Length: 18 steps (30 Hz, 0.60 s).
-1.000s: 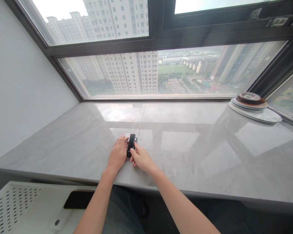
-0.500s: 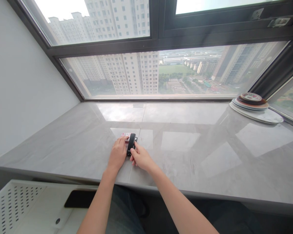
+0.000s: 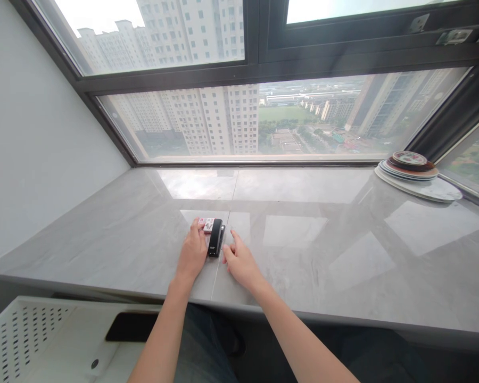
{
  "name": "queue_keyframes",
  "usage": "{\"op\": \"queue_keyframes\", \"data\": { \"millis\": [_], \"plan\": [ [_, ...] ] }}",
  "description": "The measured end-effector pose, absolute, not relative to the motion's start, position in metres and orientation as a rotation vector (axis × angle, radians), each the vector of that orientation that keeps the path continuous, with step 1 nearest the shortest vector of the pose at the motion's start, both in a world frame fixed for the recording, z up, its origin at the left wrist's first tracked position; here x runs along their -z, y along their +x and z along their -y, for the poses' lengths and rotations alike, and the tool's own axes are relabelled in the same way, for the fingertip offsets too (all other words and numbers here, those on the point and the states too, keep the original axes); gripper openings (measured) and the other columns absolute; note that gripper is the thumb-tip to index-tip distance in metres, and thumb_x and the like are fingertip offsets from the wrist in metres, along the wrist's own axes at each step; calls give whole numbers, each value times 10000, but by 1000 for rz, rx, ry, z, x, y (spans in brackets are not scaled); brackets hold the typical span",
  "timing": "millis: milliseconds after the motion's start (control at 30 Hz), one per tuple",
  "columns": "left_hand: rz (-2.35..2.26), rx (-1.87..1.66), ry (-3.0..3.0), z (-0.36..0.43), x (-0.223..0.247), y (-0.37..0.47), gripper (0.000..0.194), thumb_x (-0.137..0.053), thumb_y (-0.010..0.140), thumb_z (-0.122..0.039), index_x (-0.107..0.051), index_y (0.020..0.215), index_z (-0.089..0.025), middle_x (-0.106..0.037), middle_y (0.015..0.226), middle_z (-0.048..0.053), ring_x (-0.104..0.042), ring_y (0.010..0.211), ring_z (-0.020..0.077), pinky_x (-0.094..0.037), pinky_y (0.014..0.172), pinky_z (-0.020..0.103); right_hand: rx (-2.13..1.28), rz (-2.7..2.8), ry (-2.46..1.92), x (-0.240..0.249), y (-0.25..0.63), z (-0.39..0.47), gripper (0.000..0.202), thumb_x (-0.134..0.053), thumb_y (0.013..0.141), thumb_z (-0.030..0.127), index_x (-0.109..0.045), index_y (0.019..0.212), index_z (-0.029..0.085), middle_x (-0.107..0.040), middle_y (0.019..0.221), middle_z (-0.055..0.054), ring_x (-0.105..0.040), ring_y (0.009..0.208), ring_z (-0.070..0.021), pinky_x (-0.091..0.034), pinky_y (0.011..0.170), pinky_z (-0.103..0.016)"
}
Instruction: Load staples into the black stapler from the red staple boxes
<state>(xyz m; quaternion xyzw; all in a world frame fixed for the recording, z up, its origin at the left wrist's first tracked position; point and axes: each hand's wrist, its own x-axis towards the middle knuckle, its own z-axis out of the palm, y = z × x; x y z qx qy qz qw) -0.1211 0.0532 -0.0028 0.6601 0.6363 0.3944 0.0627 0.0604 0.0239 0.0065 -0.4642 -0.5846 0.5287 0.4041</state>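
A black stapler (image 3: 215, 238) lies on the grey stone sill, its long side pointing away from me. A small red-and-white box (image 3: 208, 225), which looks like a staple box, sits just left of the stapler's far end. My left hand (image 3: 192, 251) is closed at the box's left side, its fingertips on it; part of the box is hidden by the fingers. My right hand (image 3: 242, 264) hovers or rests just right of the stapler, apart from it. Its index finger is stretched out, the other fingers are loosely bent, and nothing shows in it.
Several stacked plates or round mats (image 3: 413, 170) stand at the sill's far right corner. A dark-framed window (image 3: 247, 77) runs along the back. Below the front edge, at left, a white perforated chair-like surface (image 3: 64, 335) bears a dark phone-like slab (image 3: 130, 326).
My right hand has let go of the stapler and moved slightly right, its index finger now extended. My left hand has shifted slightly, uncovering more of the box. The stapler stays nearly in place.
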Motion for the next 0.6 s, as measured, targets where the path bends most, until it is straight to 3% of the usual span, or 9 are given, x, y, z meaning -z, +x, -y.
{"op": "queue_keyframes", "data": {
  "millis": [67,167,233,300,400,467,600],
  "plan": [
    [-1933,-1239,1938,-52,0,-123,514,-358,1059,-268,-292,1567,-224,-642,1347,119,-607,1259,254,-441,1106,500,-1208,1439,-1243,-6,82,-12,661,-454,1016,380,-287,1628,191,-662,824,1,-613,691,-155,-517,678,-290],
    [-1969,-1362,1941,-45,-12,-122,486,-392,1047,-253,-357,1531,-232,-661,1325,92,-567,1304,244,-329,1201,524,-1004,1446,-1377,-5,133,8,606,-438,1017,391,-361,1597,233,-694,1013,-44,-656,800,-172,-530,695,-299],
    [-2020,-1508,1931,-35,-23,-113,419,-398,1044,-254,-448,1459,-219,-656,1325,96,-538,1323,258,-327,1199,527,-824,1537,-1476,-3,173,17,547,-410,1023,403,-442,1552,264,-686,1209,-80,-671,1035,-222,-549,751,-320],
    [-2002,-1581,1958,-21,-32,-92,354,-397,1047,-263,-530,1371,-210,-659,1303,103,-548,1296,271,-398,1143,503,-595,1703,-1569,-1,209,22,540,-405,1021,415,-471,1539,279,-602,1428,-82,-531,1341,-264,-526,980,-399],
    [-1690,-1228,2256,2,-35,-44,338,-405,1050,-271,-585,1335,-254,-665,1307,77,-595,1250,242,-461,1094,433,-304,1947,-1778,5,241,25,569,-356,1034,449,-406,1586,316,-452,1605,-17,-249,1549,-307,-256,1231,-580],
    [-1592,-950,2374,14,-28,-9,411,-431,1048,-304,-516,1449,-271,-589,1454,71,-526,1367,243,-423,1152,438,-149,2045,-1922,9,248,26,586,-308,1047,474,-330,1619,346,-356,1660,28,-137,1580,-336,-119,1243,-660],
    [-1702,-679,2450,25,-6,31,599,-437,1044,-431,-320,1603,-253,-362,1655,71,-263,1559,299,-287,1244,551,39,2121,-2022,15,241,30,641,-259,1053,533,-202,1657,326,-187,1713,47,15,1590,-365,-74,1230,-689]
  ]
}}
